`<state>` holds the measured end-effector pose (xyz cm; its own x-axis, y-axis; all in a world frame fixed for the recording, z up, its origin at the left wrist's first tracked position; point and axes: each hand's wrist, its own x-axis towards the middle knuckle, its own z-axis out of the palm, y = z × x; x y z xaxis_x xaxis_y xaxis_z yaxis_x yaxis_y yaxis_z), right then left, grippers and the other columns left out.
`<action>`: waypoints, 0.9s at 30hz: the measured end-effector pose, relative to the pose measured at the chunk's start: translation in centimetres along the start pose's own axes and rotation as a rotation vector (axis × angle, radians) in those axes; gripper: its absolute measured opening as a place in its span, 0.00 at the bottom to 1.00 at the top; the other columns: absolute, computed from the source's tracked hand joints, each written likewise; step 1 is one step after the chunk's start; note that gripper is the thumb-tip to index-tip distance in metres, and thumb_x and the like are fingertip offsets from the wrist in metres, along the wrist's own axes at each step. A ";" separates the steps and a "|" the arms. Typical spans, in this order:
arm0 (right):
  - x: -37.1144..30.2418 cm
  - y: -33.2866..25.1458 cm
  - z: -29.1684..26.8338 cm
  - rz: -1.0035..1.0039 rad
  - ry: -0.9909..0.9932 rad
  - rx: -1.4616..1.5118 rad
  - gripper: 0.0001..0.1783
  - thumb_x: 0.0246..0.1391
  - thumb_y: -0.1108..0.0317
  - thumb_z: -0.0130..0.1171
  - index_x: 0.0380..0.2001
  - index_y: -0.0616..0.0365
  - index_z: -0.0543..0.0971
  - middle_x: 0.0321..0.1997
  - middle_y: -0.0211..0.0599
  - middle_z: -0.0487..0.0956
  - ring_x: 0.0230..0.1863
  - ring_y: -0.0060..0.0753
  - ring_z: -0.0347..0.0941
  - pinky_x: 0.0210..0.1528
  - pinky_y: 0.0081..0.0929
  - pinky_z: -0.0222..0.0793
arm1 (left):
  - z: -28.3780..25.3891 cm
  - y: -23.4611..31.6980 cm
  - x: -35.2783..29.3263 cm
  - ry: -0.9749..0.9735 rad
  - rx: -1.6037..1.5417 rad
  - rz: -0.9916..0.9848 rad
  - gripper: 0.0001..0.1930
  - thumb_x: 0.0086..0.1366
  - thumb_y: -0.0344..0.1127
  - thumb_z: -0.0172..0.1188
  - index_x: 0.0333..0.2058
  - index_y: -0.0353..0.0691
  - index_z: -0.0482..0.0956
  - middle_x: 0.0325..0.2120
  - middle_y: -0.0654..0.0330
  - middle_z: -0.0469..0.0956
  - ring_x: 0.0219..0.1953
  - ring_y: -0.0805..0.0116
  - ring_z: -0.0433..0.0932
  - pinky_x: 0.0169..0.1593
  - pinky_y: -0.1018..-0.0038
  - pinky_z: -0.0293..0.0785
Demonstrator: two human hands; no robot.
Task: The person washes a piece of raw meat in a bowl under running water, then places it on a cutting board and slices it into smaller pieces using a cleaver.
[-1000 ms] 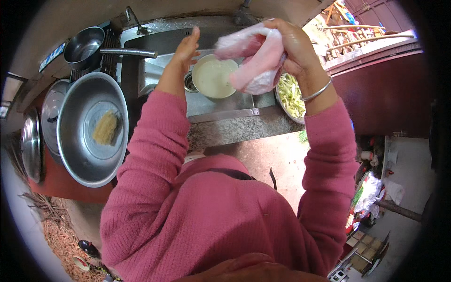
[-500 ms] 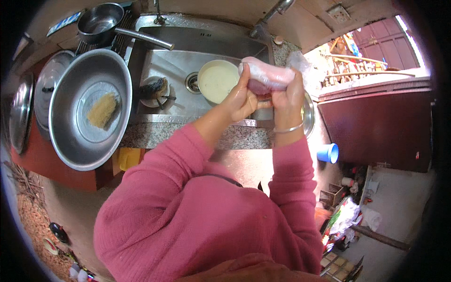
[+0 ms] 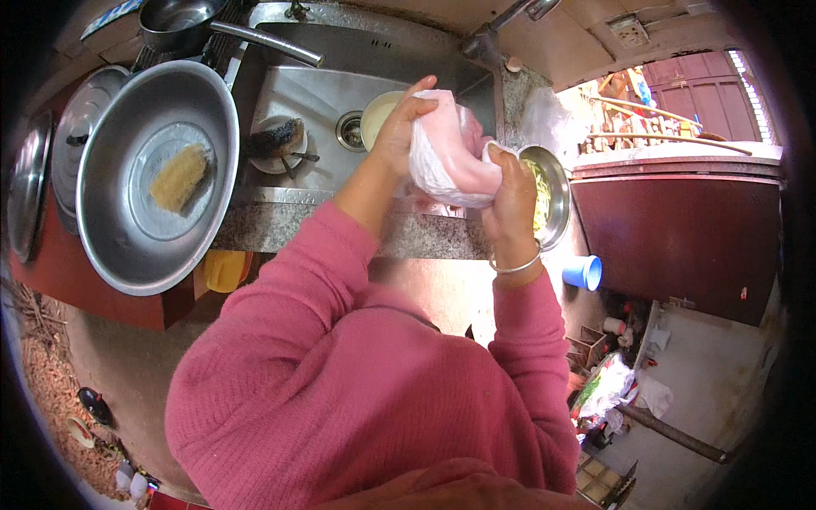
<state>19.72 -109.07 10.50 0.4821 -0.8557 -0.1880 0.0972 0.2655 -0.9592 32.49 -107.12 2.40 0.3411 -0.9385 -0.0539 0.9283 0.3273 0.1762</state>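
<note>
Over the front of the sink, my left hand (image 3: 398,136) and my right hand (image 3: 512,197) grip a folded slab of raw meat (image 3: 455,157), pale pink with white, apparently pork. My left fingers close over its upper left side. The right hand pinches its lower right end. Behind my left hand, partly hidden, a cream bowl (image 3: 371,124) stands in the steel sink (image 3: 319,95). To its left is a white dish (image 3: 270,163) with a dark scrubber and a utensil handle. Beside my right wrist, a steel bowl (image 3: 558,204) holds yellow-green shreds.
A large steel basin (image 3: 102,229) with a tan scouring pad (image 3: 178,177) stands at the left. Behind it is a saucepan (image 3: 176,25), its handle reaching over the sink. The granite counter edge (image 3: 297,229) runs before me. A blue cup (image 3: 583,272) is at the right.
The meat has turned from lying lengthwise to a folded, drooping shape. My left hand has moved up and left, and my right hand down. The view has shifted, showing the shreds bowl more.
</note>
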 end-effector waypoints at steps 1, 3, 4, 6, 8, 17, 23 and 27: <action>0.0 0.0 0.1 -0.008 -0.014 -0.035 0.10 0.43 0.68 0.49 0.27 0.65 0.72 0.26 0.31 0.71 0.26 0.21 0.67 0.31 0.18 0.62 | 0.0 0.2 0.1 -0.009 0.026 0.004 0.18 0.49 0.33 0.52 0.41 0.37 0.66 0.34 0.56 0.71 0.36 0.62 0.71 0.44 0.68 0.67; 0.1 0.1 0.2 -0.012 -0.048 -0.144 0.09 0.43 0.68 0.49 0.25 0.64 0.73 0.26 0.30 0.71 0.26 0.19 0.66 0.29 0.17 0.61 | 0.0 0.4 0.4 -0.031 0.086 0.013 0.18 0.50 0.32 0.53 0.41 0.37 0.66 0.32 0.58 0.71 0.35 0.65 0.71 0.43 0.70 0.68; 0.2 0.2 0.3 -0.017 -0.064 -0.196 0.09 0.43 0.68 0.48 0.25 0.64 0.73 0.26 0.29 0.71 0.26 0.18 0.65 0.29 0.16 0.61 | 0.1 0.5 0.4 -0.005 0.096 -0.003 0.17 0.50 0.32 0.53 0.41 0.37 0.67 0.32 0.58 0.71 0.35 0.66 0.71 0.42 0.71 0.68; 0.6 0.4 0.4 0.015 -0.075 -0.227 0.09 0.42 0.68 0.48 0.23 0.64 0.73 0.24 0.28 0.71 0.25 0.17 0.64 0.27 0.16 0.59 | 0.2 0.6 0.5 0.036 0.130 -0.032 0.15 0.50 0.31 0.53 0.39 0.37 0.68 0.31 0.60 0.71 0.35 0.69 0.70 0.40 0.73 0.69; 1.0 0.5 0.4 0.022 -0.080 -0.301 0.10 0.42 0.68 0.48 0.21 0.65 0.73 0.22 0.28 0.71 0.24 0.16 0.63 0.25 0.16 0.59 | 0.6 0.6 0.4 -0.031 0.251 -0.020 0.16 0.52 0.34 0.53 0.41 0.37 0.67 0.31 0.60 0.71 0.34 0.70 0.71 0.40 0.73 0.69; 1.4 0.1 -0.4 -0.020 -0.161 -0.557 0.11 0.40 0.68 0.48 0.19 0.67 0.73 0.19 0.28 0.70 0.21 0.16 0.63 0.23 0.16 0.58 | 1.6 0.4 0.7 -0.010 0.602 0.067 0.10 0.49 0.32 0.53 0.30 0.35 0.73 0.25 0.60 0.73 0.28 0.73 0.72 0.33 0.79 0.69; 1.3 -0.2 -0.4 -0.042 -0.145 -0.552 0.11 0.40 0.69 0.47 0.19 0.68 0.73 0.18 0.27 0.70 0.22 0.16 0.62 0.22 0.18 0.58 | 1.8 -0.6 0.8 -0.025 0.793 0.253 0.09 0.49 0.33 0.51 0.26 0.33 0.73 0.22 0.59 0.73 0.24 0.72 0.72 0.30 0.78 0.69; 1.2 -0.9 -0.3 -0.014 -0.143 -0.550 0.11 0.40 0.69 0.46 0.20 0.67 0.74 0.19 0.29 0.71 0.22 0.17 0.64 0.23 0.17 0.60 | 2.0 -1.0 0.9 0.142 0.606 0.087 0.09 0.50 0.34 0.51 0.23 0.33 0.73 0.21 0.58 0.72 0.21 0.72 0.70 0.27 0.76 0.68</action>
<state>20.02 -110.48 11.08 0.6007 -0.7787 -0.1810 -0.3449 -0.0482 -0.9374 31.56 -108.54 4.19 0.4664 -0.8739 -0.1372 0.6618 0.2418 0.7096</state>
